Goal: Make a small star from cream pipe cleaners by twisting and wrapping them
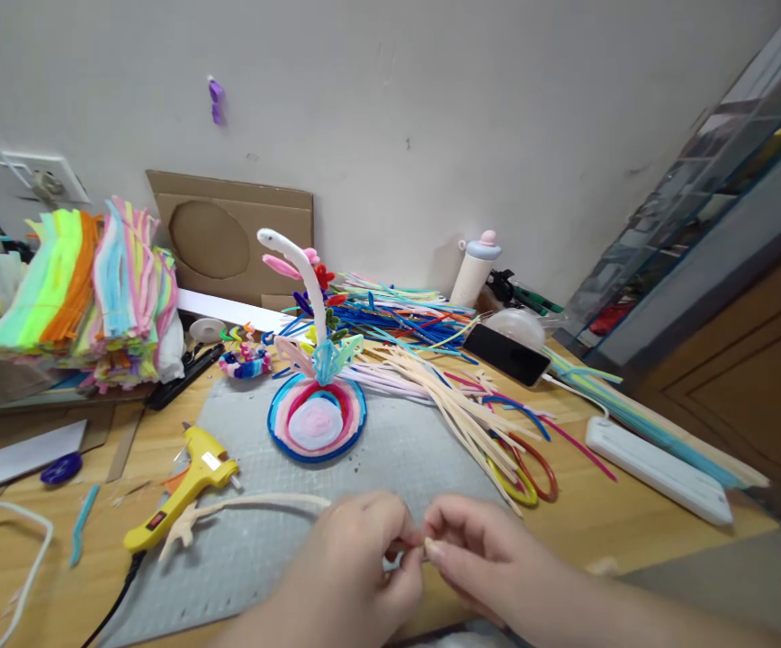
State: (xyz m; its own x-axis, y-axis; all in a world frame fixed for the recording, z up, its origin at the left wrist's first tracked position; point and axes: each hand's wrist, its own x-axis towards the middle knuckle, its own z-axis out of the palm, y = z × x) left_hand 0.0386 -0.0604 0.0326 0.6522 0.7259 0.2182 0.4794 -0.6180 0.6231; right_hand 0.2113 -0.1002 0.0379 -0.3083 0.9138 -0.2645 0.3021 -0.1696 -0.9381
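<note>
My left hand [367,558] and my right hand [485,558] meet at the front edge of the grey cutting mat [242,540], fingertips pinched close together. From behind my left hand a beige pipe cleaner [262,499] runs out to the left, its far end twisted into short branching prongs. A bit of beige shows between my fingertips; most of what they grip is hidden. Beyond them on the mat stands a pipe-cleaner figure [316,423] with a round striped base, a curved white stem and coloured petals. Left of the beige strand lies a yellow glue gun [194,486].
Loose beige pipe cleaners [444,387] spread across the mat's right side. Bundles of coloured pipe cleaners [67,279] are stacked at left. A phone [508,354], a white bottle [475,270] and a power strip [657,468] stand or lie at right. Cardboard [282,225] leans on the wall.
</note>
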